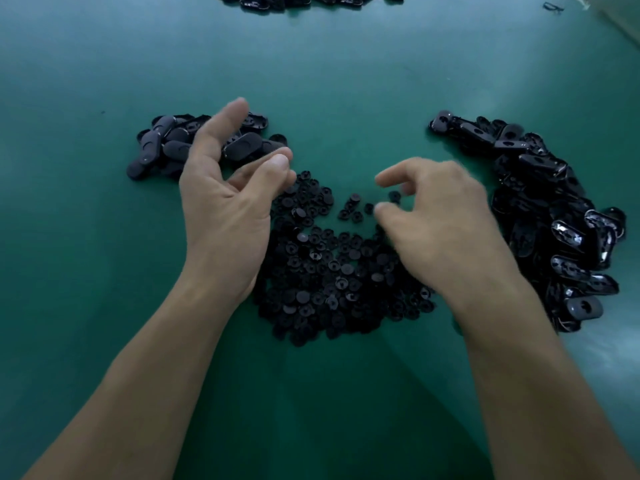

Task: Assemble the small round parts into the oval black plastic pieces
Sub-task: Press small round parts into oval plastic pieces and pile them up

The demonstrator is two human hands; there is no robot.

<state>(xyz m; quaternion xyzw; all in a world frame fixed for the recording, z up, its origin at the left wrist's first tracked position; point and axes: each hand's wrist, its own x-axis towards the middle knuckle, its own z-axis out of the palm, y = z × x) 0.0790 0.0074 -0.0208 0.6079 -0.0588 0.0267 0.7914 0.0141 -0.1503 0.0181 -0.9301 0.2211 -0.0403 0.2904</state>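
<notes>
At mid-frame, the left hand point(221, 209) hangs released, its fingers loosely curved and holding nothing. The right hand point(440, 223) is blurred with its fingers curled, so I cannot tell if it grips anything. Between and below them lies a heap of small round parts point(322, 271), black and disc-like. Matte oval pieces point(162, 147) are piled at left and glossy oval pieces point(540, 202) at right, on the smooth green counter point(346, 81).

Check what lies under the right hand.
Under the right hand lies the right edge of the pile of small round black plastic parts on the green table. The parts beneath the palm are covered.
</notes>
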